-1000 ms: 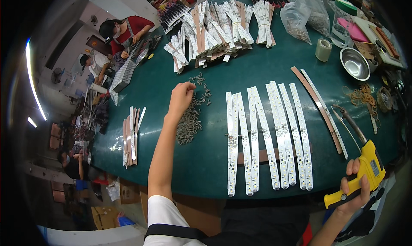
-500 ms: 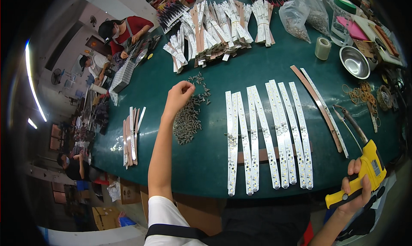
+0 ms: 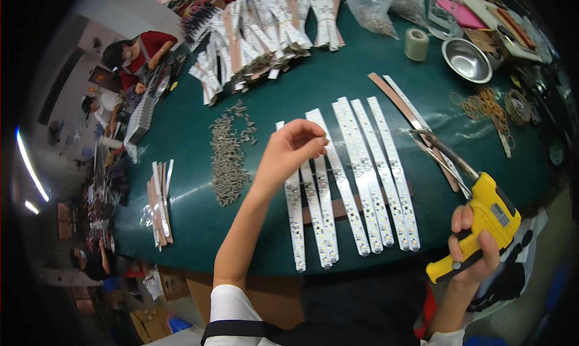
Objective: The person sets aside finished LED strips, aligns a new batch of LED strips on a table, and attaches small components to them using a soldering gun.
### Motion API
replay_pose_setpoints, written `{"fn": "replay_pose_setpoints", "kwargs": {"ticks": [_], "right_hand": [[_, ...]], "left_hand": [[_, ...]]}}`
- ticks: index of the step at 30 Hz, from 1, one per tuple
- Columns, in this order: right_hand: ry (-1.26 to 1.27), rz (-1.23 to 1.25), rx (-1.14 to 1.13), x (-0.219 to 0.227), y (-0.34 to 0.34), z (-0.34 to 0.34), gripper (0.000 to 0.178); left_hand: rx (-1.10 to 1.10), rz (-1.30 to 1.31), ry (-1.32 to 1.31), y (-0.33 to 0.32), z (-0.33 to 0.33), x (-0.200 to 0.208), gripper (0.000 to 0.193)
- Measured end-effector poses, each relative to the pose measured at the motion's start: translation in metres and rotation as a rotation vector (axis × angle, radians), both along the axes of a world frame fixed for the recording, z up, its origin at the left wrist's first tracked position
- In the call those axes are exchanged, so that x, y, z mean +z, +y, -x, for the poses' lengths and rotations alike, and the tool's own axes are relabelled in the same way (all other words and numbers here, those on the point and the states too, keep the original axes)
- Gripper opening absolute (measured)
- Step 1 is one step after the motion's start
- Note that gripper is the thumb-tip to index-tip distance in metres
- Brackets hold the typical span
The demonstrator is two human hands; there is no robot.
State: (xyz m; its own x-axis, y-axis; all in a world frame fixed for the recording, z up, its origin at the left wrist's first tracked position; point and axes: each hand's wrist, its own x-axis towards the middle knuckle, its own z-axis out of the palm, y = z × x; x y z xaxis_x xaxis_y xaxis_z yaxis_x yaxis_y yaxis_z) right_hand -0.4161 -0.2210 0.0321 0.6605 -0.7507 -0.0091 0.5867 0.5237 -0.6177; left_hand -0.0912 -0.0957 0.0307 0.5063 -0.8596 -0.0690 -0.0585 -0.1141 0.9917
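Observation:
My left hand (image 3: 291,152) is over the left part of a row of white LED strips (image 3: 363,174), its thumb and forefinger pinched together. What sits between the fingertips, if anything, is too small to make out. On the right, my right hand (image 3: 473,255) grips a yellow soldering gun (image 3: 493,210) by its handle. The gun's metal barrel points up and left, its tip over a brown strip and a white strip (image 3: 398,98) lying to the right of the row. Left of the row lies a heap of small grey parts (image 3: 226,165).
Bundled strips (image 3: 265,35) are piled at the back of the green table (image 3: 289,80). A tape roll (image 3: 417,44), a metal bowl (image 3: 467,60) and rubber bands (image 3: 487,109) lie at the right. A small strip stack (image 3: 159,204) sits at the left. Co-workers (image 3: 142,56) sit beyond.
My left hand has moved right, from the heap of grey parts to above the LED strips. The soldering gun's tip has come up and left over the two separate strips. The view has shifted.

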Motion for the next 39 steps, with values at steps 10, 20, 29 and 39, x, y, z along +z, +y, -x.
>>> {"fn": "replay_pose_setpoints", "kwargs": {"ticks": [10, 20, 29, 39], "right_hand": [[0.021, 0.013, -0.037, 0.003, 0.0, -0.001, 0.058], [0.034, -0.006, 0.01, 0.004, 0.007, -0.008, 0.06], [0.137, 0.01, 0.047, 0.001, 0.017, -0.015, 0.054], [0.307, 0.091, 0.03, -0.001, 0.028, -0.021, 0.054]], "left_hand": [[-0.172, -0.142, -0.831, -0.029, 0.053, -0.014, 0.013], [-0.142, -0.013, -0.732, -0.033, 0.059, -0.015, 0.012], [-0.052, -0.041, -0.632, -0.03, 0.058, -0.017, 0.011], [-0.035, -0.033, -0.752, -0.036, 0.059, -0.026, 0.008]]}}
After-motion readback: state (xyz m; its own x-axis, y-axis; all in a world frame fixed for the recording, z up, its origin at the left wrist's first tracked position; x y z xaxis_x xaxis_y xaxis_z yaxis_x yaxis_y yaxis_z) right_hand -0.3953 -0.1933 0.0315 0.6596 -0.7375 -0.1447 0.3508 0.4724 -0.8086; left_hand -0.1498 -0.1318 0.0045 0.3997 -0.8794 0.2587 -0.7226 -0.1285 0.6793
